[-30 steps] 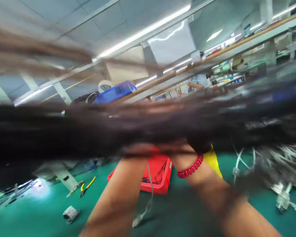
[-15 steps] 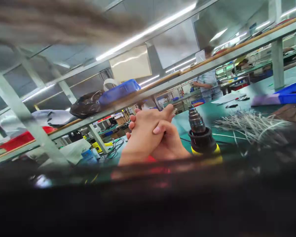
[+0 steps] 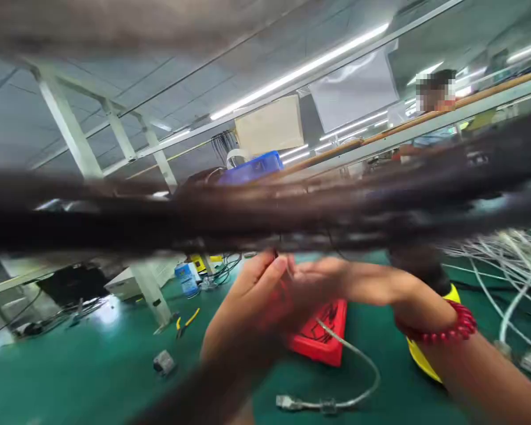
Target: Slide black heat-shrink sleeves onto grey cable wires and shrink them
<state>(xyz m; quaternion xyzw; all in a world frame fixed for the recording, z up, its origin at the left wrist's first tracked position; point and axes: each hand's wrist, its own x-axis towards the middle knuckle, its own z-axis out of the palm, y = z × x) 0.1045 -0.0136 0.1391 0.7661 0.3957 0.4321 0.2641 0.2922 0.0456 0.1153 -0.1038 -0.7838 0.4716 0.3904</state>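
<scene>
Across the green bench [image 3: 71,378]: view tipped back down since half a second ago, blurred dark hair band [image 3: 265,212] now mid-frame, not low. Over the red tray [image 3: 318,345]: left hand [image 3: 248,316] and right hand [image 3: 327,286] no longer clasped, fingertips meeting, so handling apparently under way again. From the hands, grey cable [image 3: 358,360], long axis curving right and down, plug end [image 3: 287,402] flat, pointing left. Grip: pinched at the cable's top, it seems; blur forbids certainty. Right wrist: red bead bracelet [image 3: 442,330].
</scene>
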